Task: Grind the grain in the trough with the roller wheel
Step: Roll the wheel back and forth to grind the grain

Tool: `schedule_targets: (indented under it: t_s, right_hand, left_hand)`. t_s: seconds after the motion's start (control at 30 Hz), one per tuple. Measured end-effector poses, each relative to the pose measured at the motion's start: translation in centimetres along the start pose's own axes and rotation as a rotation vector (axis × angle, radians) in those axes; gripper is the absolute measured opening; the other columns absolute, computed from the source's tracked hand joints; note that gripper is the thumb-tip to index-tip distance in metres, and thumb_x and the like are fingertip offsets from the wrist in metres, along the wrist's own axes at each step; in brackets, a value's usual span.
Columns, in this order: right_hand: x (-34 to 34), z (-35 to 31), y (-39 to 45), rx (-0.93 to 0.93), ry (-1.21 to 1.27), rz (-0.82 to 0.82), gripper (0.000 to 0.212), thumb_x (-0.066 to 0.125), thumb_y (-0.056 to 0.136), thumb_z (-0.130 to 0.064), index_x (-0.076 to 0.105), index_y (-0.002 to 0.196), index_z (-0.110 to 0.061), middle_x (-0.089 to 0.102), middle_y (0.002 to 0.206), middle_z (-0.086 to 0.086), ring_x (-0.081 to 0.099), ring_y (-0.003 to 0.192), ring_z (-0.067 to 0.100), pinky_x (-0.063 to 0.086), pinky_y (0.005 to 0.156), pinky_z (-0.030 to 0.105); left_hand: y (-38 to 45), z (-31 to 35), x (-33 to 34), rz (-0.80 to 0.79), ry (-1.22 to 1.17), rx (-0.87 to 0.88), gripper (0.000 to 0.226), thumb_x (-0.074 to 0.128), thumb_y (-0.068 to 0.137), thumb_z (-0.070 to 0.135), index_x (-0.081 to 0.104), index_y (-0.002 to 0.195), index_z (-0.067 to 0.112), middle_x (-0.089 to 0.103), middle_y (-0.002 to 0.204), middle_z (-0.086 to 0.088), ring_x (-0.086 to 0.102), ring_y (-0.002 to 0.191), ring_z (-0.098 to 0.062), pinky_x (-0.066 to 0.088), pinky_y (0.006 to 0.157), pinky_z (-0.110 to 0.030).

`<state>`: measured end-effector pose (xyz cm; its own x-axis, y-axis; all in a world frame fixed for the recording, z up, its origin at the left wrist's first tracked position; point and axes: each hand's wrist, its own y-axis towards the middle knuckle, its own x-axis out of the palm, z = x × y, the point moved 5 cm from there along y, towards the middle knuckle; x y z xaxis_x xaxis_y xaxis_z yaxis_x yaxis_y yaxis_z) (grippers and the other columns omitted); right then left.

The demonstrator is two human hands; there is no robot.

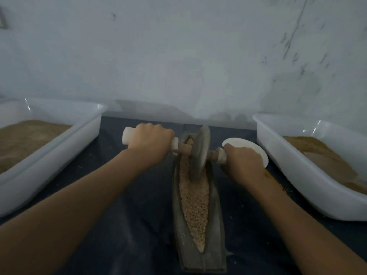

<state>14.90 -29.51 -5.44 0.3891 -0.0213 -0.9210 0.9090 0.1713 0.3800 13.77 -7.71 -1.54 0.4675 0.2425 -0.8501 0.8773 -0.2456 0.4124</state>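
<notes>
Two hands, left hand [152, 138] and right hand [243, 162], grip the crosswise axle of the upright roller wheel [200, 151].

A white tub [59, 135] of brown meal sits at the left edge of the dark-covered table [129, 225], a second white tub [297, 171] at its right edge, a small white dish [248, 145] near that, against a pale wall [178, 46].

Trough [213, 253] at centre; roller wheel [200, 153] in its twelve-o'clock end, on grain [195, 203]; tubs at nine [49, 155] and three [294, 171].
</notes>
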Motion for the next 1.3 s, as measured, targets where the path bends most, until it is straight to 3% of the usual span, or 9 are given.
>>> schedule_targets:
  t_s: [0.13,0.3,0.4,0.57,0.77,0.9,1.1,1.2,1.3]
  right_hand:
    - [-2.4,-0.6,-4.1,-0.095,-0.103,0.012,0.024,0.066,0.082,-0.032,0.044,0.089,-0.027,0.05,0.07,-0.006,0.055,0.067,0.017,0.04,0.06,0.031]
    - [-7.6,-2.1,-10.6,-0.307,-0.097,0.261,0.047,0.086,0.036,-0.001,0.05,0.061,-0.017,0.048,0.05,0.001,0.043,0.038,0.02,0.03,0.039,0.023]
    - [-7.7,-2.2,-10.0,-0.319,-0.146,0.272,0.046,0.081,0.033,0.001,0.049,0.061,-0.016,0.047,0.05,0.004,0.044,0.039,0.024,0.028,0.044,0.024]
    - [-4.0,-2.2,-2.7,-0.242,-0.308,0.154,0.032,0.076,0.07,-0.026,0.046,0.08,-0.021,0.063,0.072,-0.001,0.061,0.061,0.024,0.024,0.047,0.027]
    - [-3.4,-2.1,1.2,-0.147,-0.226,0.112,0.022,0.062,0.086,-0.03,0.047,0.099,-0.019,0.065,0.093,0.003,0.063,0.08,0.025,0.031,0.055,0.031]
    - [-4.9,-2.8,-3.9,-0.226,-0.193,0.064,0.032,0.071,0.077,-0.026,0.048,0.098,-0.022,0.061,0.086,0.0,0.061,0.075,0.022,0.048,0.061,0.036]
    - [-7.3,-2.3,-10.2,-0.322,-0.034,0.204,0.057,0.09,0.026,-0.014,0.045,0.059,-0.023,0.047,0.046,-0.005,0.043,0.034,0.014,0.026,0.031,0.023]
    - [-5.5,-1.8,-9.0,-0.273,-0.044,0.14,0.075,0.093,0.025,-0.025,0.029,0.064,-0.029,0.039,0.044,-0.01,0.037,0.034,0.008,0.014,0.033,0.016]
    - [-2.5,-0.8,-5.3,-0.184,-0.099,0.135,0.048,0.084,0.059,-0.034,0.039,0.073,-0.03,0.049,0.058,-0.008,0.054,0.054,0.012,0.015,0.042,0.02]
  left_hand:
    - [-3.9,0.2,-0.7,0.011,-0.053,0.003,0.027,0.061,0.083,0.032,0.034,0.083,0.027,0.061,0.087,0.006,0.059,0.075,-0.019,0.03,0.059,-0.032]
    - [-12.0,-0.2,-2.0,0.1,-0.189,0.064,0.046,0.078,0.06,0.045,0.034,0.069,0.034,0.046,0.057,0.013,0.043,0.044,-0.008,0.028,0.045,-0.023]
    - [-12.8,-0.8,-1.2,0.037,-0.17,0.046,0.05,0.077,0.057,0.05,0.029,0.065,0.036,0.036,0.051,0.015,0.031,0.039,-0.002,0.016,0.043,-0.02]
    - [-6.6,-1.3,1.7,-0.027,-0.181,-0.065,0.029,0.058,0.081,0.05,0.036,0.078,0.031,0.054,0.074,0.008,0.06,0.071,-0.02,0.033,0.058,-0.03]
    - [-0.8,-1.9,3.4,-0.083,-0.23,-0.111,0.019,0.058,0.085,0.039,0.041,0.081,0.03,0.062,0.089,0.002,0.059,0.078,-0.023,0.039,0.064,-0.033]
    - [-5.6,-1.2,2.1,-0.059,-0.212,-0.097,0.028,0.058,0.081,0.053,0.039,0.081,0.033,0.059,0.082,0.01,0.055,0.07,-0.014,0.033,0.061,-0.029]
    - [-11.6,-0.3,-2.3,0.002,-0.142,0.052,0.047,0.072,0.066,0.049,0.028,0.071,0.035,0.037,0.059,0.012,0.04,0.05,-0.008,0.022,0.048,-0.027]
    - [-10.4,0.0,-2.6,-0.059,-0.109,0.033,0.036,0.061,0.08,0.048,0.027,0.08,0.035,0.039,0.071,0.012,0.043,0.063,-0.008,0.031,0.058,-0.028]
    - [-6.1,-0.2,-1.5,-0.072,-0.092,-0.003,0.02,0.058,0.085,0.039,0.04,0.089,0.033,0.056,0.085,0.009,0.057,0.077,-0.015,0.036,0.064,-0.03]
